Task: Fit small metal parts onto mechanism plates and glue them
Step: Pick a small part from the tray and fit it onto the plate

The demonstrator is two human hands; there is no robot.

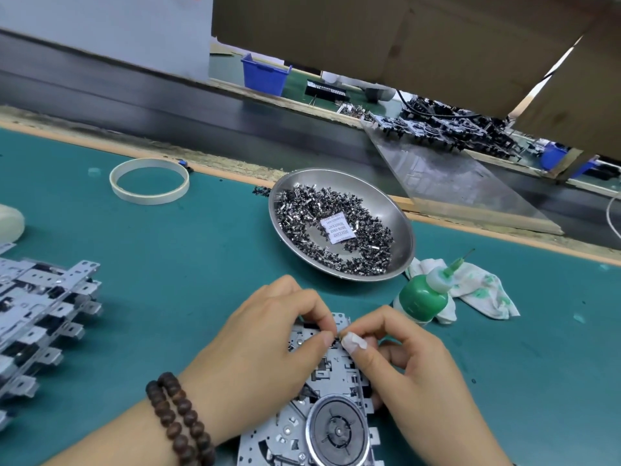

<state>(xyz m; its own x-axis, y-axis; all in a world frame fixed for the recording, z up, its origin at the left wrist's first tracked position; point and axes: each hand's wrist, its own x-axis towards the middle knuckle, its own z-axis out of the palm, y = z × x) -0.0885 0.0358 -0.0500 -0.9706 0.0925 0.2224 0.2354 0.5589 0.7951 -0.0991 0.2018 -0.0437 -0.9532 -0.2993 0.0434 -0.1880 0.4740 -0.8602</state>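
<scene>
Left hand (pixel 265 334) and right hand (pixel 400 354) both had grip pinched on one small metal part (pixel 337 337) above mechanism plate (pixel 332 371); parts dish (pixel 401 230) and glue bottle (pixel 424 297) nearby on surface (pixel 168 264).

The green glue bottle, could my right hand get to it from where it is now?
Probably yes. The green glue bottle lies just beyond the right hand on the mat, with nothing between them. But that hand is pinching a small metal part over the mechanism plate and would have to let go first.
</scene>
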